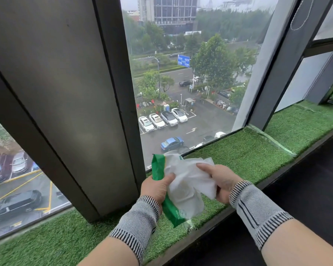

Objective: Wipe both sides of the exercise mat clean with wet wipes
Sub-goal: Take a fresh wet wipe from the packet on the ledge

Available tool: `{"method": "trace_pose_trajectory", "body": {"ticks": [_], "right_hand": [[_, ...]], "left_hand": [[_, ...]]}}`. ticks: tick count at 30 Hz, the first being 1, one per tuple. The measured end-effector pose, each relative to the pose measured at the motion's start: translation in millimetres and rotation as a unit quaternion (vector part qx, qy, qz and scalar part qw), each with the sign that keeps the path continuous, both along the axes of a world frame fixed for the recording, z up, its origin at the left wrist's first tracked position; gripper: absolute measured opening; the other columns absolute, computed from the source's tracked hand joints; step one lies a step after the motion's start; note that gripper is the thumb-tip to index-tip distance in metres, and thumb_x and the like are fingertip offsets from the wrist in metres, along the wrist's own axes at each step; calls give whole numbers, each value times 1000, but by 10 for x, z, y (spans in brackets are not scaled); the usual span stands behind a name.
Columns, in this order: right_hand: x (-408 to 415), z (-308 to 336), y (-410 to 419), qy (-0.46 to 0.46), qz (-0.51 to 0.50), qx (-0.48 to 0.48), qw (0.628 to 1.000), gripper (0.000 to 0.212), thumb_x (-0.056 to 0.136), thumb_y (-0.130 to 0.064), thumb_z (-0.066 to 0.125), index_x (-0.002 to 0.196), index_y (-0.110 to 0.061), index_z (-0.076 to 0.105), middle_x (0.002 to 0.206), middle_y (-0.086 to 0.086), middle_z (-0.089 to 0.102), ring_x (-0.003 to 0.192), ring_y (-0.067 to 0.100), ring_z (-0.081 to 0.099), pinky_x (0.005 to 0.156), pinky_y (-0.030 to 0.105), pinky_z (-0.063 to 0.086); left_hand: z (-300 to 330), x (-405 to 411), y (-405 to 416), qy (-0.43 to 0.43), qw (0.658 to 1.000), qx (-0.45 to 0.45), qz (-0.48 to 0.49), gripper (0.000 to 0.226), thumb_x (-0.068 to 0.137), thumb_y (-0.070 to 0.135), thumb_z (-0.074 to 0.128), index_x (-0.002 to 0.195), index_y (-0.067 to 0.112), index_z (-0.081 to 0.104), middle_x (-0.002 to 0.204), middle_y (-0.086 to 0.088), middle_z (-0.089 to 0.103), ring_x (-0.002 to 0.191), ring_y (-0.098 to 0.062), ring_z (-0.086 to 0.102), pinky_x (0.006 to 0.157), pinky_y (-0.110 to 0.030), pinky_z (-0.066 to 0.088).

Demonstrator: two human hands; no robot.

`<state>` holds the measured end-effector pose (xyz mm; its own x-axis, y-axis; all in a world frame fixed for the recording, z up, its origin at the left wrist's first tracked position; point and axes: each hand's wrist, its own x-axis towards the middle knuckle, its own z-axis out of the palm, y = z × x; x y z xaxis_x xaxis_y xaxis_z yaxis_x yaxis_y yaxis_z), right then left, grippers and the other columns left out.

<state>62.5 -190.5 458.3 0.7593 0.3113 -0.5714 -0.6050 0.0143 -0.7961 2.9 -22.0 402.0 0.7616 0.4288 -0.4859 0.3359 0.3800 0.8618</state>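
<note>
My left hand (pixel 158 186) grips a green and white pack of wet wipes (pixel 171 210), held above the window ledge. My right hand (pixel 222 182) pinches a white wet wipe (pixel 188 175) that hangs crumpled from the top of the pack. Both wrists wear grey knitted sleeves with striped cuffs. No exercise mat is in view.
A window ledge covered in green artificial turf (pixel 244 150) runs from lower left to upper right. A thick dark pillar (pixel 65 102) stands at the left behind my left hand. Window glass looks down on a wet car park. A dark floor (pixel 306 179) lies at the right.
</note>
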Motion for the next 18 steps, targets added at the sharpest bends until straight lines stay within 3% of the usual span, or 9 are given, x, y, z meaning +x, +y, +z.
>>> {"method": "trace_pose_trajectory", "body": {"ticks": [2,5,9,11,13,14,18], "right_hand": [[-1,-1,-49,15,6,4,1000,34,84,-24,66,104,3,61,88,17,72,73,28,68,66,37,56],[16,-19,-81,0,-51,61,997,37,81,-12,66,112,5,55,100,21,67,85,33,65,72,44,56],[85,-35,-239,-16,-127,134,983,40,79,-6,62,116,3,52,115,25,59,103,40,57,89,54,48],[108,-46,-305,-38,-154,64,985,31,80,-10,63,108,3,56,105,21,64,95,37,63,80,51,53],[112,-55,-313,-74,-136,-148,977,23,85,-18,60,96,2,57,90,16,64,76,27,64,57,37,53],[115,-83,-297,-89,-133,-211,964,25,86,-23,58,93,1,57,86,14,62,70,24,60,52,32,48],[47,-94,-79,-121,-39,-212,969,46,78,-50,67,92,-8,56,88,10,61,75,22,60,59,34,51]], "left_hand": [[12,30,-13,-3,1000,-2,14,22,69,17,85,85,8,71,84,-12,74,77,-31,70,71,-45,60],[13,55,-35,7,998,-46,48,25,73,20,83,90,9,68,80,-10,74,71,-30,71,60,-38,58],[11,42,71,27,992,-84,87,33,71,24,84,92,10,63,89,-14,72,79,-36,70,72,-52,58],[-1,31,122,31,991,-85,95,34,70,24,85,92,10,62,89,-14,72,79,-35,70,69,-50,58],[-18,26,146,29,991,-89,95,35,69,25,85,92,10,63,83,-13,74,72,-33,71,57,-42,58],[-20,24,147,25,991,-94,92,35,69,24,85,92,10,63,78,-11,74,67,-31,71,52,-38,57],[3,35,108,9,992,-101,73,35,67,22,85,93,10,65,70,-6,74,61,-26,71,50,-34,55]]}}
